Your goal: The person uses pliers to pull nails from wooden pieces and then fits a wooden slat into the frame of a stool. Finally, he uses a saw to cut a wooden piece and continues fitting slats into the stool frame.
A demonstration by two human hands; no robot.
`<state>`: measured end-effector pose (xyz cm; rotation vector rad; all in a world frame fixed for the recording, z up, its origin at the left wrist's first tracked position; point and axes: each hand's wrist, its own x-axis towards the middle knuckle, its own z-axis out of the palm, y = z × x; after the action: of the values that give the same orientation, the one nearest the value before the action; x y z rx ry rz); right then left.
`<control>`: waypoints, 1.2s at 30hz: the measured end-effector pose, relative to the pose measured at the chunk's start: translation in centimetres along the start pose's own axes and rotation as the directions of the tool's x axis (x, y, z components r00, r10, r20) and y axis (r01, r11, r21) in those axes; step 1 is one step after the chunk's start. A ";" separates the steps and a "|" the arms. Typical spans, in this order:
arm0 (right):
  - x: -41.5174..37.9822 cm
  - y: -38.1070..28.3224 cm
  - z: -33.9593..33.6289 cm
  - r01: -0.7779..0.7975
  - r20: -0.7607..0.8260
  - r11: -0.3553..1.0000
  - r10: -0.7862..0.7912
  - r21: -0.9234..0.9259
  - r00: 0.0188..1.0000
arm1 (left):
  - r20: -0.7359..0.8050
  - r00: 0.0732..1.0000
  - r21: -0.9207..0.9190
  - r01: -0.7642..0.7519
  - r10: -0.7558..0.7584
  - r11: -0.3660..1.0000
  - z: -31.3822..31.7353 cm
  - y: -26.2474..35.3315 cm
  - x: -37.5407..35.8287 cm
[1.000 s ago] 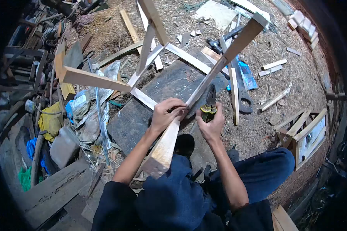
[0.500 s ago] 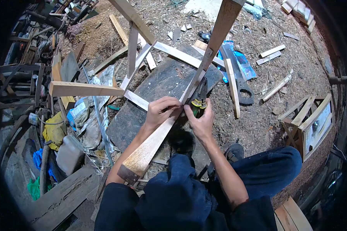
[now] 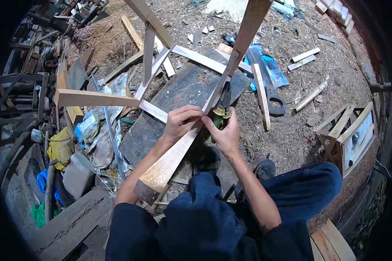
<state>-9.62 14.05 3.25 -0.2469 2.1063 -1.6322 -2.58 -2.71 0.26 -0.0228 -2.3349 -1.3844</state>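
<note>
A wooden frame of legs and pale rails lies on its side in front of me, one tapered leg (image 3: 164, 166) slanting toward my lap. My left hand (image 3: 180, 122) is closed in a pinch against the near left edge of that leg; whatever lies between its fingertips is too small to make out. On the leg's other side, my right hand (image 3: 225, 132) grips pliers (image 3: 224, 99) with green and yellow handles, jaws pointing away from me. The right thumb reaches to the leg close to the left fingertips.
Under the frame is a dark board (image 3: 139, 140). To the right lie a wood strip (image 3: 261, 98), a handsaw (image 3: 276, 103) on blue plastic, and a small wooden frame (image 3: 347, 130). A white jerrycan (image 3: 78, 175) and rags crowd the left. Wood chips cover the ground.
The pliers and my right hand have shifted slightly, with the jaws a little lower and the handles turned. My left hand stays at the leg with its fingers drawn slightly closer together.
</note>
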 end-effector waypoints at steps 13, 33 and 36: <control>0.4 0.7 0.0 0.026 -0.013 0.998 -0.025 0.063 1.000 | 0.024 1.000 -0.050 0.019 -0.018 0.999 -0.6 0.4 0.4; -1.7 -1.0 -4.3 0.043 0.131 0.978 -0.016 -0.203 0.991 | 0.006 0.999 0.002 0.047 -0.047 0.999 0.0 0.3 0.4; -2.5 -1.4 -4.1 0.083 0.129 0.963 -0.051 -0.258 0.990 | 0.002 1.000 0.029 0.027 -0.027 0.999 0.1 0.2 0.5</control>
<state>-9.55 18.23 5.98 -0.4950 2.2383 -1.3328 -3.03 -2.59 0.54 0.0164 -2.3654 -1.3635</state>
